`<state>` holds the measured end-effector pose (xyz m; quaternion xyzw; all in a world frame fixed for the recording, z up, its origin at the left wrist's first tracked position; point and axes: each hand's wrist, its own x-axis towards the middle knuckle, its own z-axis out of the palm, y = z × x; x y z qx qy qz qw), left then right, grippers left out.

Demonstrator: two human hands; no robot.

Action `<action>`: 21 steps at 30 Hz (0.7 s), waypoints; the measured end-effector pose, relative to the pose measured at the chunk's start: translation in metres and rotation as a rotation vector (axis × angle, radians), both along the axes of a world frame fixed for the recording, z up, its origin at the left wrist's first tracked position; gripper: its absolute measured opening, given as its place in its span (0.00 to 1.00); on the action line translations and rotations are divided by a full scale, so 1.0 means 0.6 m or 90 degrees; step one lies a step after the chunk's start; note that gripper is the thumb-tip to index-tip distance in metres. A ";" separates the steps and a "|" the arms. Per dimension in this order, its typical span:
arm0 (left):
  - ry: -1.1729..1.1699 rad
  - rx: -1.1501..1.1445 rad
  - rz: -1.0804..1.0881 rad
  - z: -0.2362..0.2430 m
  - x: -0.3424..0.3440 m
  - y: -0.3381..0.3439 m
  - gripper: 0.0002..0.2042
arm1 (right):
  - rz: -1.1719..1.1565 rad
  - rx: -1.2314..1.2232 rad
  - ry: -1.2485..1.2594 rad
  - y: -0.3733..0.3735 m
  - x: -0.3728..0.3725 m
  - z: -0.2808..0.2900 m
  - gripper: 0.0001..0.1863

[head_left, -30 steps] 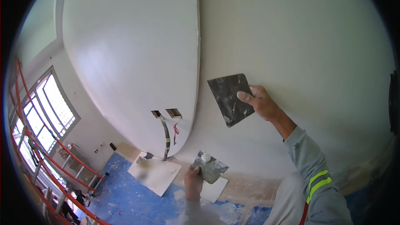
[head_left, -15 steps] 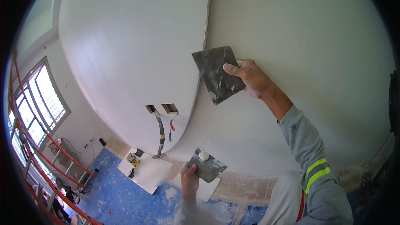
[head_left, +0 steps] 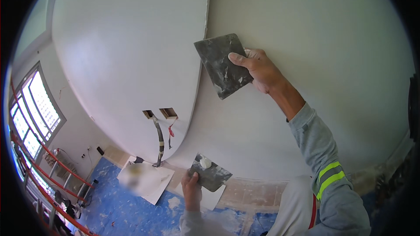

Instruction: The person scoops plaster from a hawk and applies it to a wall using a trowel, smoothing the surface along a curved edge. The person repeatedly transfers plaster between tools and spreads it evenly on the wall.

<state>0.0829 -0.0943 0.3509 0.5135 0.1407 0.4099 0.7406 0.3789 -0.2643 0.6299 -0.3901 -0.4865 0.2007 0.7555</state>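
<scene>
My right hand (head_left: 258,72) grips a dark, putty-streaked metal scraper (head_left: 222,63) by its back edge, thumb over the blade, which overlaps the vertical edge of a raised white wall panel (head_left: 122,43); I cannot tell whether it touches. Low in the view, my left hand (head_left: 191,192) holds a second scraper (head_left: 214,177) flat, carrying a blob of white putty (head_left: 205,162). Two rectangular cut-outs (head_left: 168,113) sit in the panel, with a thick taped cable (head_left: 160,144) and thin red wire (head_left: 170,133) hanging from them.
Beside the panel is a smooth wall (head_left: 306,30). Left are a barred window (head_left: 35,98) and orange-railed metal ladders or scaffolding (head_left: 65,179). Below lie blue floor covering (head_left: 105,196), white board pieces (head_left: 155,183) and a bare floor strip (head_left: 249,196).
My right hand and scraper have moved up and left to the panel's edge. My left hand and its scraper have shifted slightly up and left in the view.
</scene>
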 end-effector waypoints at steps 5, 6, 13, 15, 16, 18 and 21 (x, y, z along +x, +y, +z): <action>0.033 0.003 0.022 0.005 0.001 -0.008 0.17 | -0.011 0.014 0.001 -0.009 0.004 0.022 0.19; 0.034 0.021 0.033 0.011 0.001 -0.015 0.17 | -0.027 0.024 -0.004 -0.006 0.011 0.025 0.21; 0.042 0.074 0.056 0.024 0.006 -0.025 0.15 | -0.067 0.049 -0.008 -0.025 0.027 0.086 0.35; 0.042 0.071 0.040 0.022 0.007 -0.022 0.14 | -0.087 0.044 -0.008 -0.035 0.031 0.107 0.33; 0.045 0.070 0.031 0.016 0.004 -0.016 0.15 | -0.086 0.050 -0.011 -0.038 0.029 0.117 0.31; 0.043 0.064 0.022 0.007 0.000 -0.010 0.15 | -0.083 0.063 -0.023 -0.043 0.027 0.136 0.28; 0.028 0.053 0.011 0.003 0.005 -0.010 0.14 | -0.097 0.085 -0.046 -0.055 0.029 0.171 0.24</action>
